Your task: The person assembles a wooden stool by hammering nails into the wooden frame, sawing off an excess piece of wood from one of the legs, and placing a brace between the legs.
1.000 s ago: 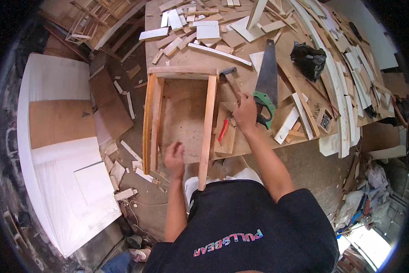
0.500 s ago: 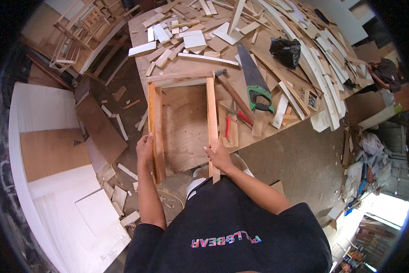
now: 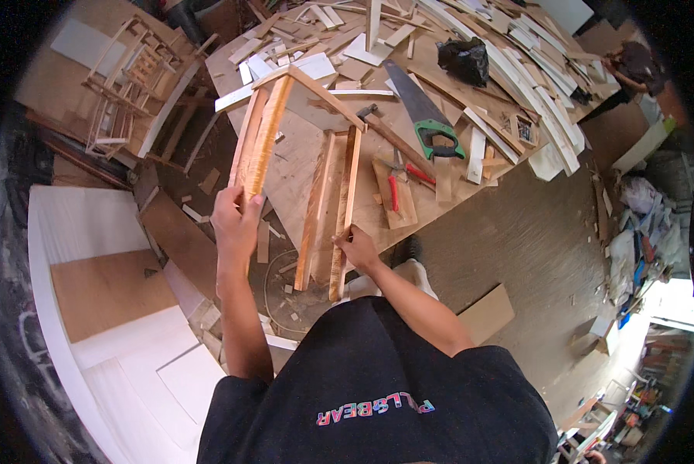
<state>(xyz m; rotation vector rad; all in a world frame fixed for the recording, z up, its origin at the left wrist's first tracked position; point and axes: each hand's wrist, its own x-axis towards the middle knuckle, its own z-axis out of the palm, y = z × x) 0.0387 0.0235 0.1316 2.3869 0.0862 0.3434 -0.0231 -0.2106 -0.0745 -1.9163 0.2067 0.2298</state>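
Both my hands hold a wooden frame (image 3: 325,98) of pale strips, with two long side rails joined by a crosspiece at the far end. My left hand (image 3: 237,224) is closed round the near end of the left rail, which is lifted and tilted. Lower down, my right hand (image 3: 357,249) grips the right rail near its front end. Just right of the frame lie a hammer (image 3: 399,143) and red-handled pliers (image 3: 394,192), the pliers on a small wood piece. Beyond them rests a handsaw (image 3: 414,97) with a green handle.
Wood offcuts (image 3: 316,68) cover the far part of the worktable (image 3: 285,162), with a black plastic bag (image 3: 464,62) among them. White panels (image 3: 92,216) lean at left near a slatted wooden frame (image 3: 134,85). Another person (image 3: 637,69) is at far right.
The frame has turned and tipped, its left rail rising higher with my left hand. My right hand has moved slightly left and keeps its hold. The view has shifted somewhat.
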